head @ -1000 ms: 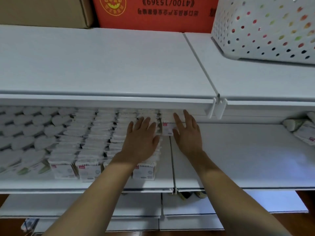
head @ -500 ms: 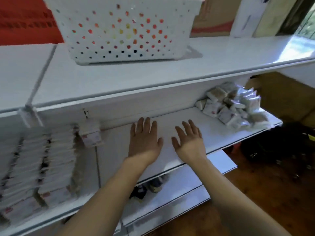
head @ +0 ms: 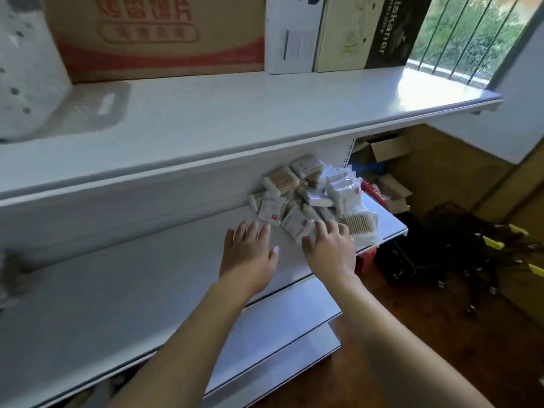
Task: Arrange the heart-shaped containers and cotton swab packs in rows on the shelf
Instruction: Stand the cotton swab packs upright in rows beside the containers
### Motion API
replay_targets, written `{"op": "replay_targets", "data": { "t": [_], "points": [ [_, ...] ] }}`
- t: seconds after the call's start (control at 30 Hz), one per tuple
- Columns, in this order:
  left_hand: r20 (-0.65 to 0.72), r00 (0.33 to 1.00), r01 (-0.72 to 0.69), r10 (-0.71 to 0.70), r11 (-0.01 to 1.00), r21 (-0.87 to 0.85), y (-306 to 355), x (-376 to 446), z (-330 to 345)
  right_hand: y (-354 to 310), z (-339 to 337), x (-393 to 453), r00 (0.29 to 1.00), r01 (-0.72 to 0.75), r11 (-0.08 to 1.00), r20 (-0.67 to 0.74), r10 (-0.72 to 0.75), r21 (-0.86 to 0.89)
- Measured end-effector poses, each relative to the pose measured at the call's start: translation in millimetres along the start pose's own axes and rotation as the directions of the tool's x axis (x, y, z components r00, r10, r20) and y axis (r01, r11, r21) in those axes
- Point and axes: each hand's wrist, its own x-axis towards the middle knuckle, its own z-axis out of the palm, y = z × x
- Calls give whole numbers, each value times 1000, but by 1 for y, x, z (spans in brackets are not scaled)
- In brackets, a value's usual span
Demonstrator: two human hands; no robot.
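Observation:
A loose heap of cotton swab packs (head: 316, 192) lies at the right end of the white middle shelf (head: 147, 278), against its back wall. My left hand (head: 250, 254) hovers flat over the bare shelf just left of the heap, fingers straight, holding nothing. My right hand (head: 329, 248) reaches the heap's near edge, its fingertips touching a white pack (head: 297, 223) with a red label; a pack of wooden-stick swabs (head: 360, 223) lies just right of it. No heart-shaped containers show in this view.
The top shelf (head: 235, 113) overhangs the heap and carries cardboard boxes (head: 159, 33) and a white perforated basket (head: 26, 69) at the far left. Beyond the shelf's right end are open cartons (head: 382, 151) and a dark wire object (head: 447, 245) on the wooden floor.
My view swung right, away from the arranged rows. Both hands left the packs there and travelled along the shelf to the loose heap, where the right fingertips now touch a pack.

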Motion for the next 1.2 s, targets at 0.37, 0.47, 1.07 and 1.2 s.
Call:
{"op": "replay_targets", "data": {
  "t": [0.37, 0.47, 1.07, 1.2],
  "points": [
    [-36, 991, 116, -131, 956, -269, 26, 73, 36, 4, 39, 39, 970, -67, 959, -206, 127, 274],
    [114, 946, 308, -305, 728, -613, 39, 91, 38, 10, 32, 35, 966, 30, 878, -239, 97, 477],
    [55, 668, 153, -742, 65, -986, 129, 81, 56, 145, 13, 65, 988, -45, 997, 149, 36, 56],
    [43, 679, 210, -733, 138, -968, 154, 81, 64, 153, 17, 64, 1000, 14, 968, 12, -18, 252]
  ]
}}
